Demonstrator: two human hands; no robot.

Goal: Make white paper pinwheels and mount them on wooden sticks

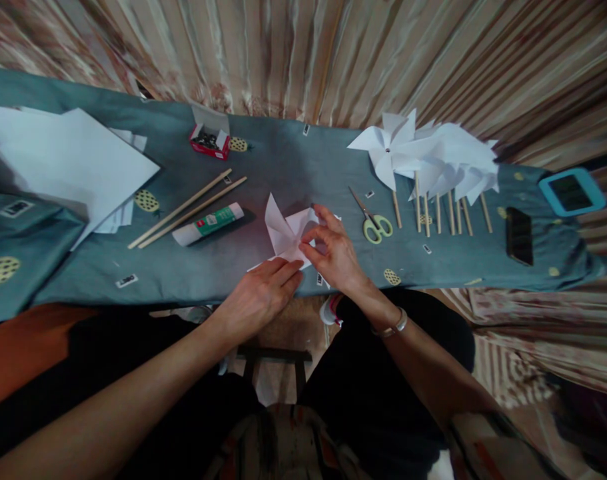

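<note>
A white paper pinwheel point(281, 232) lies near the front edge of the table, its blades folded up toward the centre. My left hand point(263, 293) presses on its near left part, fingers held together on the paper. With thumb and index finger my right hand point(333, 250) pinches the paper close to the pinwheel's middle, while the other fingers rest around its right side. Whether a small fastener sits between those fingertips cannot be made out. Just right of my right hand lie green-handled scissors point(376, 225). To the left is a glue stick point(209, 225).
Two wooden sticks point(183, 210) lie beside the glue stick. White paper sheets point(78, 167) are stacked at the left. An open red box point(210, 141) of small dark pieces stands behind. Several finished pinwheels point(433, 157) on sticks, a phone point(520, 236) and a blue-framed device point(573, 192) lie right.
</note>
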